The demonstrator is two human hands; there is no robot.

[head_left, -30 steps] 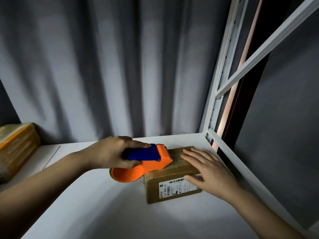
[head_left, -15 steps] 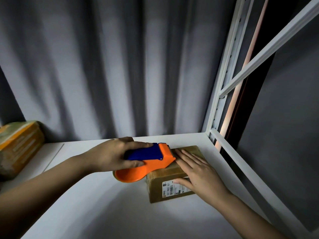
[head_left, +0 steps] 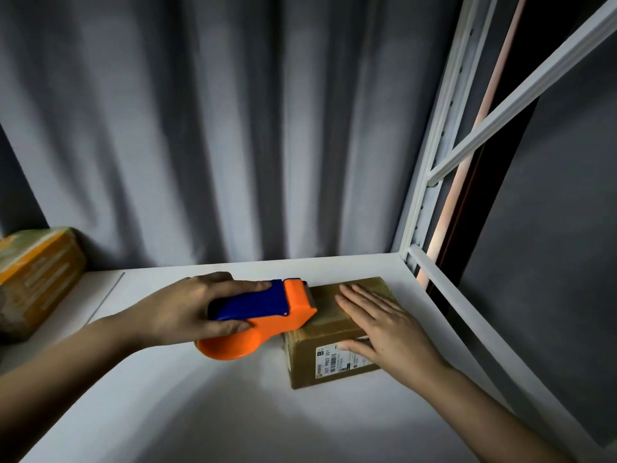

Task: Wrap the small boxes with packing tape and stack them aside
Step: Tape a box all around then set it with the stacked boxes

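A small brown cardboard box with a white barcode label on its near side lies on the white shelf. My right hand rests flat on the box's top, fingers straight, thumb down the labelled side. My left hand grips the blue handle of an orange tape dispenser. The dispenser's front edge touches the left end of the box top.
A larger parcel wrapped in yellowish tape sits at the shelf's far left. Grey curtain hangs behind the shelf. A white metal rack post and rail border the right side.
The dispenser's front has slid slightly to the left along the box top. My right hand stays flat on the box, and the view has shifted a little.
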